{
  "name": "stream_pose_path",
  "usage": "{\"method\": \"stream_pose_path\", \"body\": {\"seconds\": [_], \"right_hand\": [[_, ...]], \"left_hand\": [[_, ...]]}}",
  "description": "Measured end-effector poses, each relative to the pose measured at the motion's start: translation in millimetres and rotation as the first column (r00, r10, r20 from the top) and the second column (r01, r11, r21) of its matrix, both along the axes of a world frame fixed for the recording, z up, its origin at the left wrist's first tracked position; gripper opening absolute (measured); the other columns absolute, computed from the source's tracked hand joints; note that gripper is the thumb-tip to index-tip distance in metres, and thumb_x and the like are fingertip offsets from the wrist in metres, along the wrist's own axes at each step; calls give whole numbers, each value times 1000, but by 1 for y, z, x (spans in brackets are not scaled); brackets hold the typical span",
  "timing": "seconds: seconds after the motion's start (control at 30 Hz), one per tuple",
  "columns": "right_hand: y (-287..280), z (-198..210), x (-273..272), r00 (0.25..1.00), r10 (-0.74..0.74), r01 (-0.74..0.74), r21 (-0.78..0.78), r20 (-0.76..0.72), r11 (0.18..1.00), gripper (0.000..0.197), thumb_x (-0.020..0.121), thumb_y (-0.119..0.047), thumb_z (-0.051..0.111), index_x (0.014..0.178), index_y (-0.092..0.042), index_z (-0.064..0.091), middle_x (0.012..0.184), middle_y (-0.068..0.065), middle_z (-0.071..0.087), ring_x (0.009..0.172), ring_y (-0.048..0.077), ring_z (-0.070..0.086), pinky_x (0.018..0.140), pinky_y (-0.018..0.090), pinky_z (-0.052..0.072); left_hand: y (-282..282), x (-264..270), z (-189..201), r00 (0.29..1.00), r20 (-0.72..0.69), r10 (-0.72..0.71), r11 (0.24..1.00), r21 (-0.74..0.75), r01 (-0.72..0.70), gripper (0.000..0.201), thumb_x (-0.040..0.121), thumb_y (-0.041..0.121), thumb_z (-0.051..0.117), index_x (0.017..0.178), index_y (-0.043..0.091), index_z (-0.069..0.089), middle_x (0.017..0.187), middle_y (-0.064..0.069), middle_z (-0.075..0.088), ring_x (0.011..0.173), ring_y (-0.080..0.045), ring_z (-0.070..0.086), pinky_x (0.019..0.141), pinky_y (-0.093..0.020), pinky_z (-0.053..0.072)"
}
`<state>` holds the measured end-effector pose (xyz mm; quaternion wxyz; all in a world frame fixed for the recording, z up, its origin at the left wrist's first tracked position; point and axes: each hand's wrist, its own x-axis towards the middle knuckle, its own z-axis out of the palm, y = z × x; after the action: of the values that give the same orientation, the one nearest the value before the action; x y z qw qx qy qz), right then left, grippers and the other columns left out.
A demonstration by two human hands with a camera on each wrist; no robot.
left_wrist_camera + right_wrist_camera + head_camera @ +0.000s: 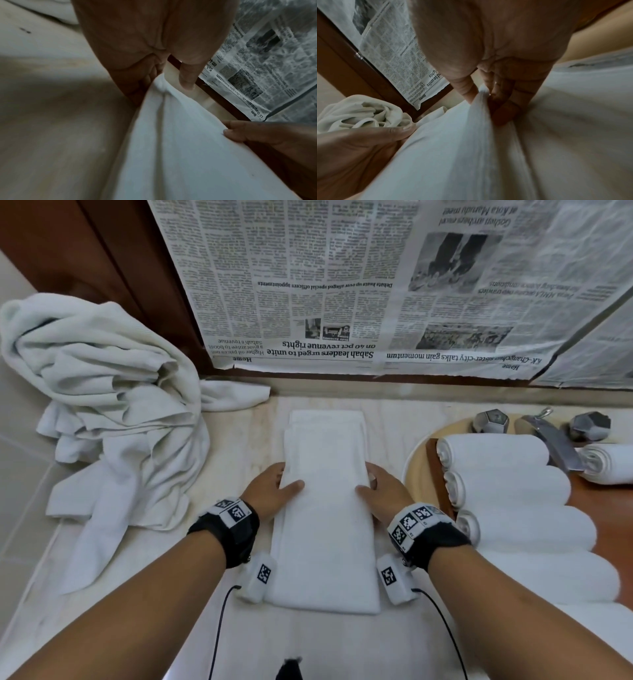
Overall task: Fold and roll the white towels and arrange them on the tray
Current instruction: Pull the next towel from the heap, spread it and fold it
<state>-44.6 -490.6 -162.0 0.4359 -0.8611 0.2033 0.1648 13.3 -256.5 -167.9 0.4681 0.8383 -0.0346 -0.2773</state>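
Both hands pinching the folded towel's long edges.
Left hand (270,487) and right hand (380,491) each clamp a side of the folded towel (325,508), lying flat mid-tabletop (239,638). Rolled towels (513,501) on tray (435,470) at 3 o'clock; loose towel pile (102,405) at 10 o'clock.

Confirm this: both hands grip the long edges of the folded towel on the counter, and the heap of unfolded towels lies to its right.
Wrong on one point. In the head view the heap of unfolded towels lies left of the folded towel. The left hand and right hand do grip its long edges.
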Motion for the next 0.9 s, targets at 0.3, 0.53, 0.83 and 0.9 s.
{"method": "stream_pose_path", "body": {"seconds": [0.3, 0.53, 0.83, 0.9], "right_hand": [[7, 6, -25, 976, 125, -141, -76, -179, 987, 36, 90, -21, 57, 123, -18, 44, 96, 0, 59, 79, 13, 57, 58, 23, 41], [20, 7, -82, 911, 216, -243, -34, -352, 970, 39, 83, -49, 64, 103, -17, 55, 97, 2, 65, 79, 20, 65, 67, 33, 55], [29, 7, -54, 987, 121, -144, -259, -102, 955, 25, 92, -41, 61, 87, -19, 49, 80, -5, 53, 71, 14, 51, 55, 26, 32], [27, 3, -51, 982, 148, -176, -285, -116, 942, 19, 94, -31, 56, 84, -18, 46, 80, -3, 52, 78, 19, 52, 56, 26, 32]], "left_hand": [[12, -33, -1, 995, 8, -96, 973, 213, 92, 47, 89, 39, 69, 127, 19, 50, 120, 7, 59, 106, -15, 59, 85, -25, 43], [45, -121, 1, 945, -209, -249, 962, 55, 266, 47, 85, 38, 73, 128, 29, 56, 121, 10, 67, 105, -10, 66, 91, -36, 56], [26, -77, 2, 992, 46, 121, 976, 178, -128, 40, 86, 47, 70, 92, 9, 59, 93, -7, 67, 86, -27, 64, 75, -38, 51], [17, -71, -1, 991, 105, 79, 979, 180, -97, 35, 92, 40, 64, 106, 8, 60, 105, -7, 67, 95, -26, 63, 82, -38, 51]]}}
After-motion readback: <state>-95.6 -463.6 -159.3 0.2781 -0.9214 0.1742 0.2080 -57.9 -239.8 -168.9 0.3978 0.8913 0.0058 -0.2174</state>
